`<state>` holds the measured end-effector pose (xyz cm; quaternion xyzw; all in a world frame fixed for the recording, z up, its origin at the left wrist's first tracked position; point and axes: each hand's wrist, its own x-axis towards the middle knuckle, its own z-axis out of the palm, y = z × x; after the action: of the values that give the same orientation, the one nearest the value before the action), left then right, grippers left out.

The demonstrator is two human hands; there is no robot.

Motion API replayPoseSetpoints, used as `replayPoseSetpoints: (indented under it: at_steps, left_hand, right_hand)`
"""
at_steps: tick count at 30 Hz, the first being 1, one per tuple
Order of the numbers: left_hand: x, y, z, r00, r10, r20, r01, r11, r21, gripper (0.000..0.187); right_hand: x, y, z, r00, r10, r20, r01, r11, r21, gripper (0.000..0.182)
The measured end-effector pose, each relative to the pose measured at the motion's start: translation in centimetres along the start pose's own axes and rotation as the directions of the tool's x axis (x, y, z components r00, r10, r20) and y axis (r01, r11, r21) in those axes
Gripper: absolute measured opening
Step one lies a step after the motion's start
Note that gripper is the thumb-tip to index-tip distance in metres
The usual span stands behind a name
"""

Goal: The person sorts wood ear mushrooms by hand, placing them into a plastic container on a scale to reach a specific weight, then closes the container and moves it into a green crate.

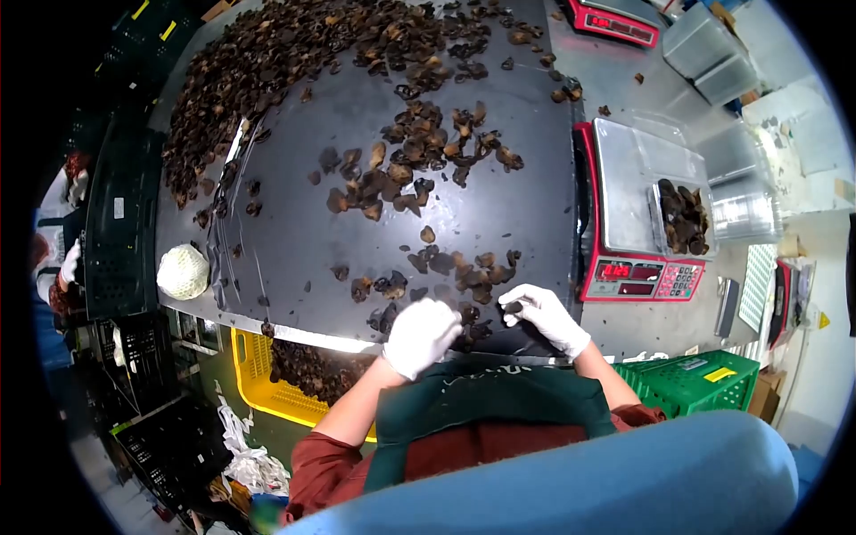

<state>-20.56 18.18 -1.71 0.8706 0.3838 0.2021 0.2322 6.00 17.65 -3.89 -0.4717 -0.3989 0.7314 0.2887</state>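
Both of my hands wear white gloves at the near edge of the dark table sheet. My left hand (422,339) has its fingers curled in beside a few dark wood ear mushrooms (477,328); what its fingertips hold, if anything, is hidden. To the right, my right hand (546,318) pinches a small dark piece of wood ear mushroom (513,308) between thumb and fingers. Loose brown and black wood ear mushrooms (468,275) are scattered just beyond both hands, with a larger cluster (401,165) farther up the sheet.
A big heap of mushrooms (267,67) covers the far left. On the right, a red scale (637,276) bears a clear tub of mushrooms (685,218). Clear tubs (740,183) stand beside it. A yellow crate (254,366) and a green crate (691,383) sit below the edge. Another person's gloved hand (69,263) shows far left.
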Motion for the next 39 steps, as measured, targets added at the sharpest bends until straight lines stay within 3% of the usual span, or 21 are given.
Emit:
replayPoseSetpoints:
  at_steps: [3,6,7,8,9,11,12,14,16,18,19,21,24,25,28,30,32,35,36,38,39]
  left_hand:
    - [-0.6,1.1,0.5,0.984,0.000,0.180,0.005,1.000,-0.028,0.032]
    - [-1.4,0.6,1.5,0.988,0.000,0.154,0.001,1.000,-0.007,0.035]
    - [-1.8,0.3,1.7,0.988,0.005,0.154,-0.005,1.000,-0.001,0.034]
    - [-2.5,0.0,2.0,0.991,-0.032,0.127,0.038,0.998,-0.041,0.033]
    - [-2.8,-0.2,2.0,0.992,-0.071,0.100,0.079,0.993,-0.082,0.033]
    - [-3.4,-0.1,1.8,0.980,-0.193,0.039,0.197,0.960,-0.198,0.027]
    - [-3.3,0.4,1.0,0.946,-0.315,0.071,0.322,0.901,-0.291,0.026]
    - [-3.5,1.1,0.1,0.831,-0.530,0.168,0.543,0.707,-0.452,0.023]
    - [-3.9,0.5,0.8,0.860,-0.494,-0.128,0.388,0.796,-0.466,0.023]
    - [-3.9,0.1,0.7,0.812,-0.531,-0.241,0.411,0.814,-0.410,0.023]
    - [-3.9,-0.9,1.0,0.829,-0.427,-0.361,0.332,0.896,-0.296,0.025]
    - [-3.1,-1.4,0.6,0.807,-0.456,-0.375,0.387,0.888,-0.247,0.028]
    - [-1.4,-1.5,-0.4,0.817,-0.425,-0.389,0.412,0.903,-0.121,0.033]
    - [-0.9,-2.0,-0.4,0.822,-0.388,-0.416,0.395,0.916,-0.073,0.035]
    - [0.8,-3.1,-1.0,0.826,-0.315,-0.468,0.366,0.931,0.020,0.036]
    - [2.0,-4.7,-0.9,0.845,-0.263,-0.467,0.336,0.938,0.080,0.035]
    - [3.3,-5.4,-0.6,0.886,-0.239,-0.399,0.313,0.941,0.131,0.038]
    - [4.8,-6.0,0.9,0.965,-0.184,-0.189,0.236,0.922,0.308,0.042]
    - [5.1,-6.3,1.3,0.983,-0.142,-0.119,0.173,0.932,0.317,0.038]
    - [4.7,-7.1,1.4,0.972,-0.225,0.073,0.206,0.955,0.213,0.031]
    - [4.5,-6.9,0.8,0.960,-0.258,0.111,0.232,0.951,0.202,0.030]
  right_hand:
    - [-0.4,0.4,0.5,0.991,-0.112,0.068,0.076,0.914,0.399,0.035]
    - [-0.4,0.1,1.0,0.979,-0.156,0.131,0.082,0.891,0.447,0.037]
    - [-0.2,-0.1,1.1,0.979,-0.140,0.146,0.081,0.933,0.352,0.035]
    - [-0.2,-0.5,1.1,0.998,0.019,0.066,-0.022,0.999,0.044,0.032]
    - [-0.2,-0.8,1.6,0.999,0.000,0.053,0.013,0.971,-0.240,0.032]
    - [0.0,-0.6,3.0,0.994,-0.110,0.023,0.094,0.707,-0.701,0.033]
    - [0.1,0.9,3.4,0.946,-0.314,0.079,0.243,0.527,-0.815,0.030]
    - [0.5,1.7,3.9,0.951,-0.284,0.125,0.248,0.450,-0.858,0.021]
    - [0.7,1.3,4.2,0.933,-0.342,0.111,0.290,0.532,-0.795,0.016]
    - [1.0,1.0,4.3,0.900,-0.431,0.062,0.336,0.595,-0.730,0.014]
    - [1.1,0.8,4.3,0.872,-0.490,0.018,0.361,0.616,-0.700,0.013]
    - [1.5,0.6,4.0,0.794,-0.608,-0.020,0.425,0.578,-0.696,0.012]
    - [2.1,-0.2,3.8,0.753,-0.649,0.109,0.465,0.408,-0.786,0.013]
    - [1.7,-1.2,4.0,0.809,-0.578,0.106,0.438,0.472,-0.765,0.017]
    - [1.0,-1.2,3.0,0.870,-0.479,-0.118,0.231,0.607,-0.760,0.023]
    - [1.4,-0.7,1.7,0.828,-0.508,-0.237,0.157,0.617,-0.771,0.030]
    - [2.1,-0.6,1.1,0.786,-0.588,-0.191,0.149,0.480,-0.865,0.032]
    - [3.1,-0.2,1.0,0.860,-0.500,-0.100,0.073,0.315,-0.946,0.031]
    - [3.5,0.3,0.8,0.849,-0.520,-0.091,0.098,0.325,-0.941,0.026]
    - [3.9,1.1,0.3,0.797,-0.598,-0.087,0.177,0.369,-0.912,0.021]
    - [3.7,1.2,0.1,0.828,-0.540,-0.152,0.164,0.492,-0.855,0.020]
